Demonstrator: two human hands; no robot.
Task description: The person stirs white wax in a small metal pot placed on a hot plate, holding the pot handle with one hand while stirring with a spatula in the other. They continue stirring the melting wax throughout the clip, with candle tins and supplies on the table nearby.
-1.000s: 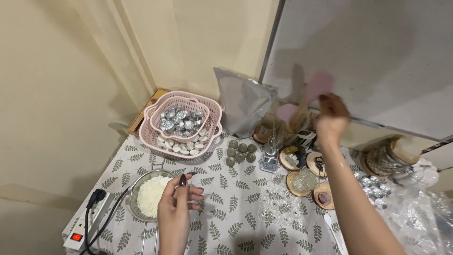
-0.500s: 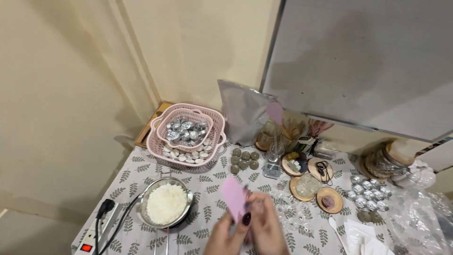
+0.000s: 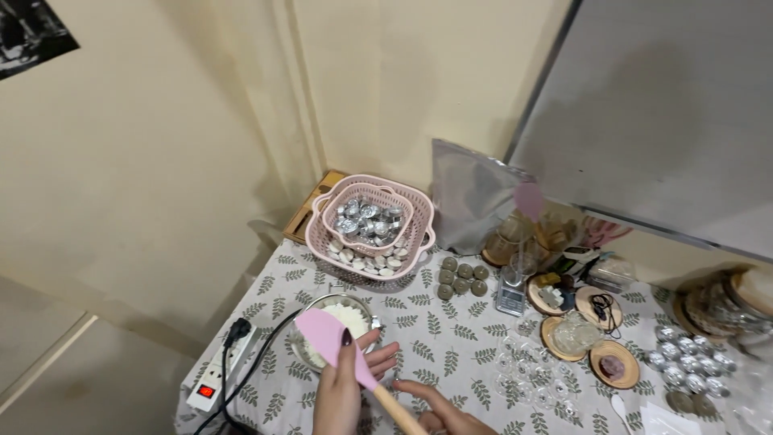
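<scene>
**Pink spatula in L hand, over the wax pan**

L hand [image 3: 342, 387] at bottom edge of view, grip clenched round the pink spatula [image 3: 342, 350] — thumb on the blade's base, fingers behind it. Blade points up-left, wooden handle runs down-right past the palm. R hand [image 3: 441, 411] just beside it, low in frame, forefinger stretched toward the handle end; not grasping anything, fingers loose, rest of the hand cut off by the frame edge.

Blade sits in front of the metal pan [image 3: 322, 322] w/ white flakes, on the leaf-print counter [image 3: 427, 338]. Black cable runs from the pan area to a white power strip [image 3: 216, 379] at the counter's left edge.

Mid-counter: cluster of small clear glass cups [image 3: 531, 374], round wooden coasters [image 3: 612, 364] w/ bits on them, small pocket scale [image 3: 510, 296], group of dark green discs [image 3: 461, 278].

Far side: pink basket [image 3: 372, 229], smaller basket nested inside holding silver tealight cups, white discs below. Silver foil pouch [image 3: 471, 197] leans at the wall, a 2nd pink spatula [image 3: 529, 200] standing in a jar next to it. More silver cups [image 3: 688, 354] far right.
</scene>
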